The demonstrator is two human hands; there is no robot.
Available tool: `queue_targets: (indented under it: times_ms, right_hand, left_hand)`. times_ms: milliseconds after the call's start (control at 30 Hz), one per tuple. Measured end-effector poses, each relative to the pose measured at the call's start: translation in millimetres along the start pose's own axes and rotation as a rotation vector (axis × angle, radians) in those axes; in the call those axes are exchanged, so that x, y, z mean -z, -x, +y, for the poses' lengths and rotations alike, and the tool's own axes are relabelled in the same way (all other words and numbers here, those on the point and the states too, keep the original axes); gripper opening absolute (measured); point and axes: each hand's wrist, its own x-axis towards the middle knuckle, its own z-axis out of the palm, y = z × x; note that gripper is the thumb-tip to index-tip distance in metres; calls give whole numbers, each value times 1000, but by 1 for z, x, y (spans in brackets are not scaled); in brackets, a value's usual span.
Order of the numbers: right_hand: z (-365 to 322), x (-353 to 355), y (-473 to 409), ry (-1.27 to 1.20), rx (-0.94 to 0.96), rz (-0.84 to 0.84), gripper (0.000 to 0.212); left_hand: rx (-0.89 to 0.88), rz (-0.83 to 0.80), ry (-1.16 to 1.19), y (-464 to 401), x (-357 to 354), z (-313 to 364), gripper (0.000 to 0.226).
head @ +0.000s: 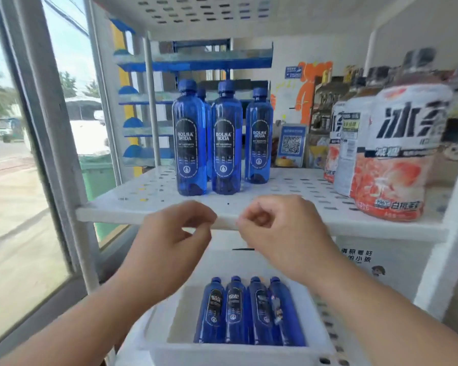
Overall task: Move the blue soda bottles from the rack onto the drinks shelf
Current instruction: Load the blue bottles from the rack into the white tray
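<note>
Several blue soda bottles (191,138) stand upright on the white perforated drinks shelf (148,210), left of centre. Several more blue soda bottles (234,310) lie side by side in a white bin (222,352) on the lower level. My left hand (169,239) and my right hand (278,233) hover in front of the shelf's front edge, between the two groups. Both hands hold nothing; their fingers are loosely curled with gaps between them.
Large white and orange tea bottles (399,157) fill the right side of the shelf. A white post (56,128) and a window bound the left. A blue rack (191,59) and a QR-code sign (291,145) stand behind the shelf.
</note>
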Motion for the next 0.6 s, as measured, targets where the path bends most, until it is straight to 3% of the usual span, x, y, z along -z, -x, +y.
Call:
queue_targets:
  times_ms: [100,200,300,367,467,600]
  right_hand:
    - [-19,14,-50,-82,55,293,10]
    - [-23,4,-104,-73,-71,222,57]
    - [-25,-19,-127,-10,-143,131,67]
    - [-22,-30,-131,-27,-167,187,81]
    - [-16,-40,-132,-8,-221,266,68]
    - [-11,-48,-126,-6,-276,176,44]
  left_hand:
    - [-157,239,30,-38,30,37,20]
    - [-234,293,-47,-84,40,61,31]
    - [-330,271,-269,-124,38,77,51]
    - [-334,214,-389,-142,37,90,56]
    - [-328,143,-553,-166,32,107,45]
    - [-294,32,-747,-181,26,113,12]
